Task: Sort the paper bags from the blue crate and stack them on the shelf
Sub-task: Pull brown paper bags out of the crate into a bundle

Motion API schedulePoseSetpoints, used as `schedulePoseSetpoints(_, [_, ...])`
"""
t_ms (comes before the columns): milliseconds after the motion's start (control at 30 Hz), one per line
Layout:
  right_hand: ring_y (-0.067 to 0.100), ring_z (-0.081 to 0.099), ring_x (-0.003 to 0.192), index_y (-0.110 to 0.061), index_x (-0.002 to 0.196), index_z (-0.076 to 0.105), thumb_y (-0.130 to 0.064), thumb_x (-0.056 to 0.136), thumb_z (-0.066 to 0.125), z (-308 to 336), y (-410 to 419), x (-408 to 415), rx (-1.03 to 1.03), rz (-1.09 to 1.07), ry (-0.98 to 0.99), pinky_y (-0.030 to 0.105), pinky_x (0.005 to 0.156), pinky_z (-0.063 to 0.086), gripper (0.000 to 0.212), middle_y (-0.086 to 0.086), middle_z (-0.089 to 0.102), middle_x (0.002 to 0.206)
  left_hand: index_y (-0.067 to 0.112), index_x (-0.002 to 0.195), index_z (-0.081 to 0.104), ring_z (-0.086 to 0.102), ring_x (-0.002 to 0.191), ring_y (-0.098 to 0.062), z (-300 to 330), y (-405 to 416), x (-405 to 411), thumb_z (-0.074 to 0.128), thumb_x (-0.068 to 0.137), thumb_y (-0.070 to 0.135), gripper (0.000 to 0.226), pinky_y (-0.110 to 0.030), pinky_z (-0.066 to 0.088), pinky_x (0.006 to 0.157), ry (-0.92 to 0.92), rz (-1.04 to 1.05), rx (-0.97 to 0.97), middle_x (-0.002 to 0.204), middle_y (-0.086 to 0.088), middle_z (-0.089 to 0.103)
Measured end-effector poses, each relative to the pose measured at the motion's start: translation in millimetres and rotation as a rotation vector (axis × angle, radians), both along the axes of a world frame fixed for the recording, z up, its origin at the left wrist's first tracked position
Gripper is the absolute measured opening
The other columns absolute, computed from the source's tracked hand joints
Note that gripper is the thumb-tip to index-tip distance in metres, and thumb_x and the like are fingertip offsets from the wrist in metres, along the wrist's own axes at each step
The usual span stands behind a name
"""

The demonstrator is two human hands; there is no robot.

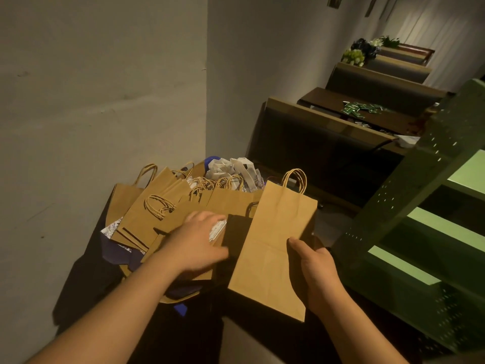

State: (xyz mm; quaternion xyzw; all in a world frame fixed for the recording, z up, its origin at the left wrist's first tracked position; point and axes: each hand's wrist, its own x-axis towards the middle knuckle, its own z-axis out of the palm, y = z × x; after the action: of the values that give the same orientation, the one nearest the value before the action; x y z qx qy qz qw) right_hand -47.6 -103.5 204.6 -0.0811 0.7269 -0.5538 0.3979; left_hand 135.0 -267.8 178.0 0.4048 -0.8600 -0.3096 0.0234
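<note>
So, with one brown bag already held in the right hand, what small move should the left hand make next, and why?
Probably the left hand should close on the next brown bag in the pile and lift it out. It is reaching in over the heap, while the right hand grips a flat brown bag by its lower edge, beside the green shelf.

- Matt brown kraft paper bag (273, 248), with twisted paper-cord handles.
- Right of it, perforated green painted metal shelf (409, 206).
- Left of it, matt, roughly plastered wall (99, 101).
</note>
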Motion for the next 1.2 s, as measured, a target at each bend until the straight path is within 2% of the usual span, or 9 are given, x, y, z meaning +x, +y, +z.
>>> schedulePoseSetpoints(67, [0.023, 0.053, 0.064, -0.003, 0.092, 0.057, -0.03, 0.094, 0.07, -0.7, 0.3, -1.7, 0.004, -0.018, -0.003, 0.033, 0.059, 0.04, 0.03, 0.013, 0.055, 0.073, 0.045, 0.161, 0.015, -0.005, 0.158, -0.015, -3.3, 2.3, -9.1, 0.073, 0.085, 0.037, 0.096, -0.055, 0.013, 0.127, -0.148, -0.172, 0.059, 0.169, 0.021, 0.007])
schedulePoseSetpoints(167, [0.024, 0.053, 0.066, -0.003, 0.092, 0.058, -0.029, 0.093, 0.071, -3.4, 0.3, -5.9, 0.016, -0.045, -0.017, 0.033, 0.059, 0.04, 0.029, 0.013, 0.055, 0.076, 0.034, 0.165, 0.007, -0.009, 0.159, -0.015, -15.2, 12.9, -19.1, 0.062, 0.088, 0.014, 0.097, -0.049, -0.003, 0.129, -0.261, -0.24, -0.011, 0.173, 0.013, -0.001])
schedulePoseSetpoints(400, [0.026, 0.055, 0.074, -0.006, 0.1, 0.057, -0.029, 0.091, 0.072, -6.5, 1.6, -8.8, 0.002, -0.081, -0.055, 0.033, 0.061, 0.041, 0.029, 0.014, 0.057, 0.084, 0.038, 0.157, 0.034, 0.03, 0.143, -0.009, -20.8, 29.2, -14.6, 0.064, 0.096, 0.02, 0.07, -0.042, 0.029, 0.122, -0.075, -0.15, -0.23, 0.147, 0.016, 0.042])
schedulePoseSetpoints(533, [0.023, 0.051, 0.071, -0.008, 0.095, 0.054, -0.03, 0.093, 0.07, -0.9, 3.7, -5.2, -0.028, -0.11, -0.044, 0.032, 0.06, 0.04, 0.027, 0.013, 0.054, 0.084, 0.046, 0.139, 0.056, 0.042, 0.108, -0.006, 0.1, 16.7, -9.6, 0.046, 0.097, 0.052, 0.044, -0.036, 0.048, 0.094, 0.192, 0.022, -0.342, 0.107, 0.018, 0.048])
schedulePoseSetpoints(733, [0.021, 0.048, 0.067, -0.007, 0.096, 0.054, -0.034, 0.092, 0.071, 1.8, 4.5, -0.8, -0.039, -0.12, -0.041, 0.032, 0.06, 0.037, 0.032, 0.012, 0.051, 0.081, 0.026, 0.133, 0.065, 0.062, 0.065, -0.01, 61.8, -7.5, 6.9, 0.058, 0.103, 0.036, 0.033, -0.027, 0.052, 0.057, 0.672, 0.554, -0.44, 0.082, 0.013, 0.063])
schedulePoseSetpoints(867, [0.022, 0.048, 0.07, -0.006, 0.098, 0.054, -0.033, 0.093, 0.07, 2.0, 5.4, 2.8, -0.026, -0.11, -0.047, 0.032, 0.061, 0.038, 0.031, 0.013, 0.052, 0.084, 0.028, 0.118, 0.055, 0.072, 0.073, -0.011, 91.4, -23.2, 20.8, 0.069, 0.097, 0.021, 0.026, -0.034, 0.063, 0.062, 1.207, 0.951, 0.028, 0.111, 0.003, 0.062])
schedulePoseSetpoints(967, [0.022, 0.048, 0.072, -0.006, 0.098, 0.054, -0.032, 0.093, 0.069, 2.8, 4.9, 5.3, -0.018, -0.103, -0.048, 0.032, 0.062, 0.038, 0.03, 0.013, 0.052, 0.085, 0.024, 0.119, 0.05, 0.067, 0.097, -0.027, 83.6, -19.6, 25.1, 0.068, 0.096, 0.006, 0.035, -0.035, 0.065, 0.067, 1.361, 1.074, 0.433, 0.123, -0.004, 0.051])
schedulePoseSetpoints(1067, [0.022, 0.049, 0.071, -0.005, 0.1, 0.054, -0.033, 0.094, 0.068, 1.7, 3.7, 6.7, -0.001, -0.096, -0.036, 0.032, 0.061, 0.038, 0.031, 0.013, 0.053, 0.085, 0.035, 0.136, 0.05, 0.065, 0.098, -0.029, 56.1, 3.4, 20.7, 0.068, 0.093, 0.001, 0.057, -0.038, 0.065, 0.068, 1.3, 1.111, 0.633, 0.132, -0.003, 0.045])
schedulePoseSetpoints(1200, [0.021, 0.052, 0.071, -0.003, 0.109, 0.057, -0.029, 0.096, 0.065, -3.0, 2.5, 7.0, 0.012, -0.1, -0.025, 0.03, 0.06, 0.038, 0.03, 0.012, 0.055, 0.086, 0.032, 0.155, 0.039, 0.074, 0.097, -0.028, 16.6, 26.0, 18.1, 0.067, 0.095, 0.003, 0.072, -0.032, 0.064, 0.073, 0.904, 1.018, 0.673, 0.158, -0.01, 0.039])
